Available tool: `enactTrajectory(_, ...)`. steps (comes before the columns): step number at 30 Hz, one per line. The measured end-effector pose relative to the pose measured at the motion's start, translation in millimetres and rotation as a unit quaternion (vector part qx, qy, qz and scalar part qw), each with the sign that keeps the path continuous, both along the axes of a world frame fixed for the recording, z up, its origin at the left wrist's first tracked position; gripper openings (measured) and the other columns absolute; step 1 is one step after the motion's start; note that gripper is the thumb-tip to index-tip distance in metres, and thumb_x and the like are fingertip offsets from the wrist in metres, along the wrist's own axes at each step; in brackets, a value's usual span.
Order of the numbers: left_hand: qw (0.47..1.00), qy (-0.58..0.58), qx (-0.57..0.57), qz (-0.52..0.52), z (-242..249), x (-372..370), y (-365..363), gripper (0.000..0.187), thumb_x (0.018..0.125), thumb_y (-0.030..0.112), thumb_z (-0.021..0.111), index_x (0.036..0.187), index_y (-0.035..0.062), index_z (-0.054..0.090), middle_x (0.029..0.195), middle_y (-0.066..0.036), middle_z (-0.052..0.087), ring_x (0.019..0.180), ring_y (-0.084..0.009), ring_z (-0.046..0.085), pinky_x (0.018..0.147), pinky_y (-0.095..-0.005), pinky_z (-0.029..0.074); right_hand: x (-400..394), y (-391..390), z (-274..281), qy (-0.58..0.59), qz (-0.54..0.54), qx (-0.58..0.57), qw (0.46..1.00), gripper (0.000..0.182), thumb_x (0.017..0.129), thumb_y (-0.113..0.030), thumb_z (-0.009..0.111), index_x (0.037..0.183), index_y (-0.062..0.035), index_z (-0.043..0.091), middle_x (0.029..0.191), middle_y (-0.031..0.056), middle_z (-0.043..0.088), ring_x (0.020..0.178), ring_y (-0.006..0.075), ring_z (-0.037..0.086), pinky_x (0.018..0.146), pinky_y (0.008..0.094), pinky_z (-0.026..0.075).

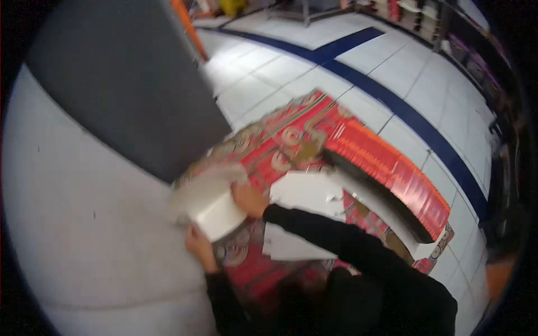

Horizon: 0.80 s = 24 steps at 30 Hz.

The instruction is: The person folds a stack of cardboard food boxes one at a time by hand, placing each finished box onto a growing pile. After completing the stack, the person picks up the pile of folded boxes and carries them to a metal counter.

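Both hands are on a white folded card [219,215], which looks like a partly bent box blank and is blurred at its far side. At its near lower edge, my left hand [202,249] grips it with the fingers closed. My right hand [249,200] is closed on its right side, the fingertips partly hidden. Right of the hands, flat white card blanks [305,215] with cut edges lie on a red patterned mat [269,126], partly covered by my right forearm.
A long stack of red-orange printed card [395,176] stands on the mat at the right. A white wall [84,224] and a dark grey panel [123,78] rise on the left. Beyond lies a white tiled floor [386,61] with a blue stripe [358,81]. Shelves [426,22] line the back right.
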State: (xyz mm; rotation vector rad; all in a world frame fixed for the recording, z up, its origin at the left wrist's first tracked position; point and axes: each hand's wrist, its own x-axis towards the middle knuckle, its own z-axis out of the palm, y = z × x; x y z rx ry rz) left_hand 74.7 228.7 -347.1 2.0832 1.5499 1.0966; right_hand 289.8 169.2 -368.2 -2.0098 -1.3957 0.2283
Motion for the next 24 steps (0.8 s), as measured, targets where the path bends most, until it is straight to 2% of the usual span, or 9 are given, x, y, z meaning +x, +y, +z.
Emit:
enactTrajectory(3, 0.999, -0.014, -0.030, 0.013, 8.0, 2.6, -2.6, 0.034, 0.100, 0.029, 0.055, 0.103, -0.0026, 0.069, 0.090, -0.024, 0.068, 0.079, -0.0362, 0.064, 0.074, -0.0407, 0.049, 0.9, -4.5, 17.4, -0.099, -0.035, 0.024, 0.994, 0.020, 0.087, -0.010, 0.052, 0.092, 0.0040, 0.065, 0.083, 0.0231, 0.064, 0.077, 0.0390, 0.064, 0.071, 0.0490, 0.053)
enactTrajectory(10, 0.993, -0.116, -0.016, 0.019, 3.3, 6.9, -15.4, 0.039, 0.101, 0.028, 0.053, 0.118, -0.0062, 0.061, 0.104, -0.021, 0.068, 0.093, -0.0311, 0.065, 0.084, -0.0390, 0.049, 15.5, -55.0, 21.9, 0.114, -0.099, 0.177, 0.973, 0.042, 0.092, -0.034, 0.062, 0.111, 0.0026, 0.063, 0.098, 0.0265, 0.066, 0.094, 0.0420, 0.063, 0.084, 0.0497, 0.049)
enactTrajectory(12, 0.988, -0.143, -0.046, 0.041, -9.9, 1.2, -40.0, 0.034, 0.100, 0.025, 0.053, 0.114, -0.0057, 0.060, 0.102, -0.020, 0.067, 0.091, -0.0290, 0.064, 0.083, -0.0380, 0.049, 25.9, -106.3, 12.3, 0.202, -0.162, 0.084, 0.962, 0.042, 0.092, -0.035, 0.062, 0.111, 0.0016, 0.062, 0.098, 0.0249, 0.066, 0.092, 0.0402, 0.064, 0.083, 0.0476, 0.050)
enactTrajectory(13, 0.981, -0.170, -0.064, 0.073, -16.9, -4.6, -55.1, 0.030, 0.100, 0.022, 0.053, 0.110, -0.0051, 0.059, 0.100, -0.018, 0.066, 0.089, -0.0270, 0.063, 0.082, -0.0371, 0.049, 32.3, -137.2, -5.6, 0.162, -0.197, 0.087, 0.963, 0.039, 0.089, -0.034, 0.070, 0.108, -0.0007, 0.064, 0.093, 0.0183, 0.066, 0.076, 0.0265, 0.061, 0.068, 0.0410, 0.049)
enactTrajectory(15, 0.966, -0.215, -0.141, -0.030, -65.1, -10.3, -86.2, 0.024, 0.098, 0.019, 0.055, 0.103, -0.0049, 0.059, 0.097, -0.016, 0.066, 0.086, -0.0242, 0.063, 0.079, -0.0356, 0.050, 37.4, -207.5, -32.8, 0.095, -0.272, -0.013, 0.958, 0.045, 0.089, -0.034, 0.068, 0.113, 0.0018, 0.059, 0.109, 0.0214, 0.063, 0.099, 0.0372, 0.061, 0.086, 0.0445, 0.049)
enactTrajectory(19, 0.936, -0.033, -0.311, -0.160, -67.5, 34.7, -151.5, 0.026, 0.094, 0.020, 0.060, 0.105, -0.0031, 0.060, 0.099, -0.021, 0.067, 0.090, -0.0327, 0.065, 0.080, -0.0396, 0.051, 24.9, -326.5, -85.9, 0.038, -0.348, -0.185, 0.918, 0.057, 0.086, -0.039, 0.070, 0.111, 0.0094, 0.052, 0.105, 0.0280, 0.064, 0.093, 0.0422, 0.064, 0.079, 0.0491, 0.053)
enactTrajectory(20, 0.936, -0.035, -0.309, -0.168, -82.1, 37.2, -151.1, 0.026, 0.094, 0.020, 0.060, 0.105, -0.0031, 0.060, 0.099, -0.021, 0.067, 0.090, -0.0327, 0.065, 0.080, -0.0396, 0.051, 17.8, -334.2, -88.7, 0.093, -0.359, -0.188, 0.910, 0.058, 0.085, -0.039, 0.071, 0.111, 0.0092, 0.052, 0.100, 0.0265, 0.065, 0.088, 0.0412, 0.066, 0.077, 0.0490, 0.053)
enactTrajectory(22, 0.963, 0.100, -0.044, -0.247, -105.5, 45.2, -149.4, 0.033, 0.094, 0.027, 0.060, 0.107, -0.0030, 0.061, 0.097, -0.025, 0.067, 0.090, -0.0426, 0.064, 0.082, -0.0486, 0.050, 10.5, -343.3, -94.1, 0.245, -0.374, -0.202, 0.871, 0.059, 0.083, -0.039, 0.073, 0.110, 0.0084, 0.052, 0.089, 0.0231, 0.068, 0.079, 0.0388, 0.067, 0.072, 0.0486, 0.054)
enactTrajectory(24, 0.928, 0.220, -0.127, -0.274, -70.2, 56.9, -142.7, 0.048, 0.091, 0.041, 0.060, 0.112, -0.0025, 0.062, 0.099, -0.028, 0.067, 0.092, -0.0469, 0.064, 0.082, -0.0539, 0.050, 9.1, -338.9, -94.3, 0.346, -0.404, -0.098, 0.841, 0.045, 0.080, -0.030, 0.076, 0.106, 0.0024, 0.059, 0.088, 0.0211, 0.067, 0.080, 0.0381, 0.067, 0.074, 0.0470, 0.053)
